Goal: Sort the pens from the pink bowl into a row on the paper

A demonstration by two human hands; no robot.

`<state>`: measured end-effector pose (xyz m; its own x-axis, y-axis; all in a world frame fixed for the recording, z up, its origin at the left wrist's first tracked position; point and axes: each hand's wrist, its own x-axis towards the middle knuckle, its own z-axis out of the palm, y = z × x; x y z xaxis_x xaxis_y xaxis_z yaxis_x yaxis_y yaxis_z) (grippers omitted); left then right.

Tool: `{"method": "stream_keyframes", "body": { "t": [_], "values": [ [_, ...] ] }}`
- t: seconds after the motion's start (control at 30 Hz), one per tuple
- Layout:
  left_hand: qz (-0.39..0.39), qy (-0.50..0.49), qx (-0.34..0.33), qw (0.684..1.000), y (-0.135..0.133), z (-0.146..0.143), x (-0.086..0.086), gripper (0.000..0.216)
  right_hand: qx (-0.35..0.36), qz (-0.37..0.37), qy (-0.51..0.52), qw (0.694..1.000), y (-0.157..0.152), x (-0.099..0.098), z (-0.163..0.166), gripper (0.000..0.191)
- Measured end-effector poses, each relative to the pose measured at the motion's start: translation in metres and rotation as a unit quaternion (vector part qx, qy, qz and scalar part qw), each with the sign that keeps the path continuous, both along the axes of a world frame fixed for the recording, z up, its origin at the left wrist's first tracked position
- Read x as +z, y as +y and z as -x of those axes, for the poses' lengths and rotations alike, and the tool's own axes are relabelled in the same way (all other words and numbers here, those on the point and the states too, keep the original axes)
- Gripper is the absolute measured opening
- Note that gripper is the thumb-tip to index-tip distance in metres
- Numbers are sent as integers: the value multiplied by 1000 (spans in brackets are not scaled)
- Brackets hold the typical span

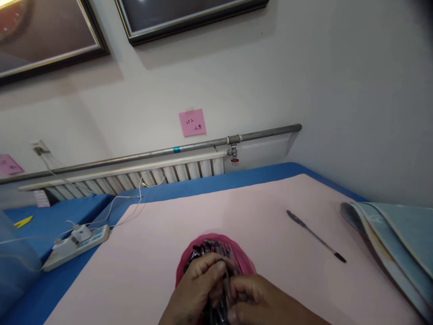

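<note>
A pink round basket (244,256) with a wavy rim stands at the near middle, filled with several black and clear pens (203,249). Over it, my left hand (199,286) is closed, thumb against curled fingers. My right hand (252,298) is closed close beside it. Between the two sets of fingertips runs a clear pen (227,286), pinched by both hands; its ends are partly hidden. Apart from the basket, to the right, another pen (316,236) with a dark cap and a dark tip lies on the pink sheet.
A pink sheet (162,234) covers much of the blue table (267,174). At right lies a folded light-blue cloth or mat (402,239). On the left is a white power strip (77,248) with plugs and cables. Behind are a radiator (182,171) and a pipe (270,133).
</note>
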<state>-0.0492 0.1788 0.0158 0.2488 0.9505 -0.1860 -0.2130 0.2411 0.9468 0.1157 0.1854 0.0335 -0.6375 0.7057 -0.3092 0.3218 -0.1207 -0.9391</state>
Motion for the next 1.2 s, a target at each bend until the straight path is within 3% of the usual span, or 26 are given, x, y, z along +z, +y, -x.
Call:
{"method": "stream_keyframes", "body": {
  "t": [0.33, 0.5, 0.57, 0.73, 0.83, 0.9, 1.03, 1.2],
  "values": [
    [26, -90, 103, 990, 6, -11, 0, 33, -32, 16, 25, 999, 1, 11, -6, 7],
    [-12, -106, 236, 966, 16, 10, 7, 37, 2, 32, -30, 999, 0, 12, -12, 9],
    [-22, -66, 250, 966, 18, 21, 7, 38, -19, 26, -25, 999, 4, 9, -13, 8],
    [-50, 169, 216, 960, 16, 32, 3, 40, -111, 73, 57, 989, 15, 0, -13, 11],
    [-114, 271, 182, 938, 14, 31, 5, 25, -158, 105, 106, 976, 17, -2, -12, 15],
    [-168, 309, 155, 923, 12, 27, 9, 14, -178, 118, 140, 967, 17, -2, -11, 17],
    [-216, 362, 107, 901, 5, 12, 13, 16, -219, 102, 201, 949, 17, -7, -7, 21],
    [-305, 447, 27, 841, 1, -6, 1, 24, -245, 76, 230, 939, 19, -16, -3, 25]
  ]
}}
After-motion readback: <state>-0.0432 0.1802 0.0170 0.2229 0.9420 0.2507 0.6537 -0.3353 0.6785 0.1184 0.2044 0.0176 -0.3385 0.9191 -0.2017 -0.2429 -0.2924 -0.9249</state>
